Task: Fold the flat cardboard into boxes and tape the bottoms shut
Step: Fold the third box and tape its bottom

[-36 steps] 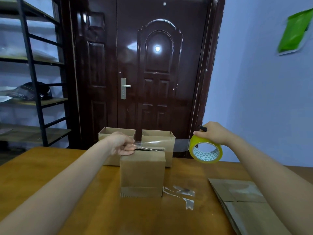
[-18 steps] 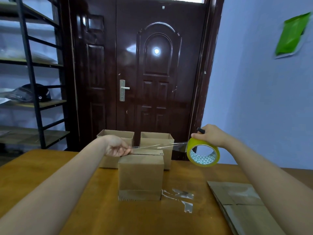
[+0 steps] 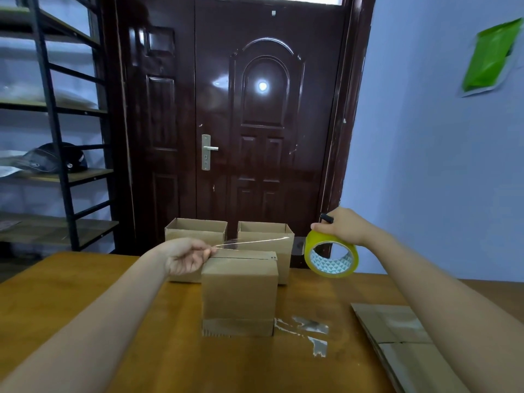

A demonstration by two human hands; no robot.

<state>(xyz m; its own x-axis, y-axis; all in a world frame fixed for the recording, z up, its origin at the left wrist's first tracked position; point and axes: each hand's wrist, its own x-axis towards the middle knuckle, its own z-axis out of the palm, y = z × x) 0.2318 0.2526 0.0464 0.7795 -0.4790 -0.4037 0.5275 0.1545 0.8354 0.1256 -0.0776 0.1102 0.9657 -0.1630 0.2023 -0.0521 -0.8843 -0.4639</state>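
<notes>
You're working in dim, cool indoor light, and the whole frame is looking slightly soft and smeary. A single lamp is glaring off the glossy door as a bright round spot at upper centre, with a smaller sheen streaking beside it. A strip of daylight is burning white along the top edge. The wide lens is bowing the shelf at left and stretching your forearms in the lower corners. The table is glowing warm orange, and scraps of tape on it are catching pale glints. The stretched tape strand is showing only as a thin bright line. Shadows are staying faint and diffuse under the box.
</notes>
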